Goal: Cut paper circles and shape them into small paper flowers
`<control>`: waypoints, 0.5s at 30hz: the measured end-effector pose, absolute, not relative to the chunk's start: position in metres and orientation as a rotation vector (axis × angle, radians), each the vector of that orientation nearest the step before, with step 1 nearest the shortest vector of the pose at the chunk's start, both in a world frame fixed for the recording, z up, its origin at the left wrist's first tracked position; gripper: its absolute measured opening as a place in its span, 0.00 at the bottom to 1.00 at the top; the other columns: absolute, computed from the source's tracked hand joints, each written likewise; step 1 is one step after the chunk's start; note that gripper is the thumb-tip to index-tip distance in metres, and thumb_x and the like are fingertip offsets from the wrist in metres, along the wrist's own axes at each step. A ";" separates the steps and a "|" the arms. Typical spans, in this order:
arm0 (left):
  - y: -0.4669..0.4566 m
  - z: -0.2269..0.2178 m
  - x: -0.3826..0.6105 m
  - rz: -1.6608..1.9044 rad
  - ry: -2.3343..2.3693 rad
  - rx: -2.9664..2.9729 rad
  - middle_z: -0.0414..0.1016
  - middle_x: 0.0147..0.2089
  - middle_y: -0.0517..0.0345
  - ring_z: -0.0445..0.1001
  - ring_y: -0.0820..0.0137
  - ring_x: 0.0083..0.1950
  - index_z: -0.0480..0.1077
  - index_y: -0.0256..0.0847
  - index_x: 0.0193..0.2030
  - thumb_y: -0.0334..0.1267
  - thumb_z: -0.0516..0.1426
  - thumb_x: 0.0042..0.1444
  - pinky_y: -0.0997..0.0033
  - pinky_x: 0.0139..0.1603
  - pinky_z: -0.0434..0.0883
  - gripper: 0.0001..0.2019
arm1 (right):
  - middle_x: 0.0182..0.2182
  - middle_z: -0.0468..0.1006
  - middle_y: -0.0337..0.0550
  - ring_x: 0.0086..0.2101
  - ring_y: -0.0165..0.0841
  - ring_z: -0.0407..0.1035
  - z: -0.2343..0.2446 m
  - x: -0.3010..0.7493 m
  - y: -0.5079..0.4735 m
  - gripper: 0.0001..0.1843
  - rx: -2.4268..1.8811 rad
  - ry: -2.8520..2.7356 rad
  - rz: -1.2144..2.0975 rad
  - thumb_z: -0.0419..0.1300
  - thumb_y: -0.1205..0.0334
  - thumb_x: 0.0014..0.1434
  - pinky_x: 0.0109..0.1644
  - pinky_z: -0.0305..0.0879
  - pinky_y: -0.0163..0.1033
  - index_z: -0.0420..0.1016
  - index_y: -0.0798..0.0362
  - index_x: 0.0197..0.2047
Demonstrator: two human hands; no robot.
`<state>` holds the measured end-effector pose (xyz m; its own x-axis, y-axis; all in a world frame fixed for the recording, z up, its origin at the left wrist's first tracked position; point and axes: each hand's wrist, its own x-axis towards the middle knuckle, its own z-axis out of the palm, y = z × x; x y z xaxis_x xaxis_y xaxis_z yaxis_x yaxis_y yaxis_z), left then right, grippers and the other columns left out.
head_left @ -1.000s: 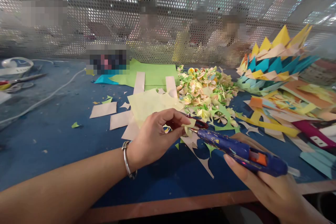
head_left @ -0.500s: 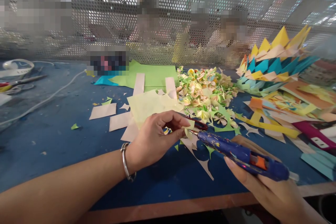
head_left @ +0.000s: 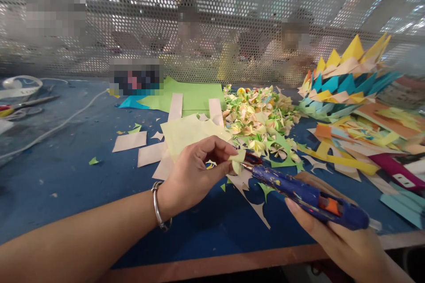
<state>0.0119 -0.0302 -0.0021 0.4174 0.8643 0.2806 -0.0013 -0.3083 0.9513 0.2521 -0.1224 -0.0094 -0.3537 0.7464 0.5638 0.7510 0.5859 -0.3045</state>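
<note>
My left hand [head_left: 199,170] pinches a small pale-yellow folded paper piece [head_left: 237,162] between thumb and fingers, just above the table. Wrapped around a blue glue gun [head_left: 288,188] is my right hand [head_left: 335,225], with the gun tilted toward the left hand. The metal nozzle points at the paper piece and is right beside it; I cannot tell whether they touch. Partly hidden behind the nozzle lies a dark red scissors handle [head_left: 254,158]. Pink cut-out scraps [head_left: 255,212] lie on the table below the hands, and a pale-yellow sheet [head_left: 192,132] lies behind the left hand.
A heap of small paper flowers [head_left: 262,117] lies behind the hands. To its right stands a layered zigzag paper construction [head_left: 348,75], with paper strips [head_left: 352,159] in front. Green sheets [head_left: 195,93] lie at the back before a perforated metal screen [head_left: 212,22]. A white cable [head_left: 66,121] crosses the left side.
The glue gun has drawn back slightly to the right, so the nozzle shows a little more from the paper piece. My left hand has barely moved.
</note>
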 end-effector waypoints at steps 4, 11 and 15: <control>-0.030 -0.003 0.012 1.063 0.685 1.553 0.74 0.31 0.62 0.75 0.77 0.33 0.69 0.38 0.41 0.26 0.61 0.53 0.78 0.35 0.72 0.10 | 0.35 0.74 0.42 0.38 0.36 0.74 -0.012 0.253 -0.123 0.07 -1.215 -2.120 -0.015 0.57 0.69 0.61 0.33 0.70 0.34 0.68 0.49 0.43; -0.027 -0.001 0.012 1.027 0.760 1.476 0.74 0.32 0.59 0.72 0.75 0.33 0.70 0.36 0.36 0.32 0.62 0.52 0.74 0.36 0.70 0.06 | 0.36 0.75 0.43 0.36 0.38 0.73 -0.005 0.269 -0.118 0.06 -1.276 -2.101 -0.162 0.57 0.68 0.60 0.36 0.70 0.39 0.68 0.48 0.40; -0.023 0.000 0.012 0.947 0.816 1.395 0.71 0.31 0.61 0.69 0.76 0.31 0.70 0.36 0.34 0.31 0.61 0.51 0.74 0.34 0.67 0.04 | 0.33 0.73 0.45 0.30 0.40 0.70 -0.001 0.298 -0.109 0.03 -1.404 -2.118 -0.407 0.58 0.58 0.60 0.34 0.65 0.43 0.70 0.47 0.37</control>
<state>0.0121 -0.0229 -0.0003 0.4221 0.9036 0.0728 -0.0620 -0.0514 0.9968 0.2982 -0.1086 -0.0012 -0.2944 0.7423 0.6019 0.9126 0.4053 -0.0536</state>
